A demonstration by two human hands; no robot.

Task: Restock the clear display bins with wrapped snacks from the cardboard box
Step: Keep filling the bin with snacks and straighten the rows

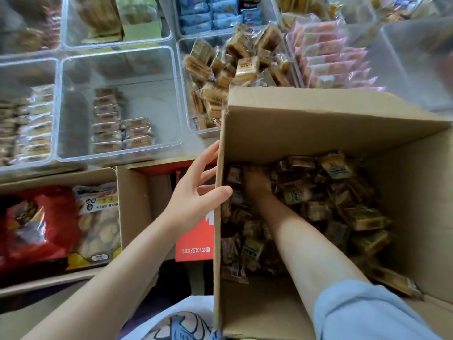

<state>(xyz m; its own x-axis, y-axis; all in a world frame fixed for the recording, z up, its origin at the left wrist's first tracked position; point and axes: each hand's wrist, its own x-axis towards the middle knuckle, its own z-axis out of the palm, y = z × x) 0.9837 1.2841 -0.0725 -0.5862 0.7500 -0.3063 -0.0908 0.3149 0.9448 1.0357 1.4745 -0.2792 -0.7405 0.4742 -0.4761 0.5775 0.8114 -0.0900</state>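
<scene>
1. the only writing you can read cleanly is "143克x12桶" in white on the red carton panel (196, 238) just left of the cardboard box (306, 119); the labels on the wrapped snacks (318, 204) are too blurred to make out.
2. the snacks lie heaped in the bottom of the box, all around and under your right hand (256, 182), which is sunk among them near the box's left wall.
3. your right fingers are buried in the wrappers, so you cannot tell whether they are spread or closed on a packet.
4. your left hand (196, 190) sits on the box's left wall: thumb hooked over the top edge to the inside, fingers spread along the outer face, so it clasps the wall.
5. the clear bin (117, 158) ahead of your left hand has two short rows of brown packets (120, 123); the bin (186, 94) just beyond the box's far corner is piled with loose brown snacks.
6. to your left, an open carton holds a red bag (36, 229) and a pale bag (100, 217).
</scene>
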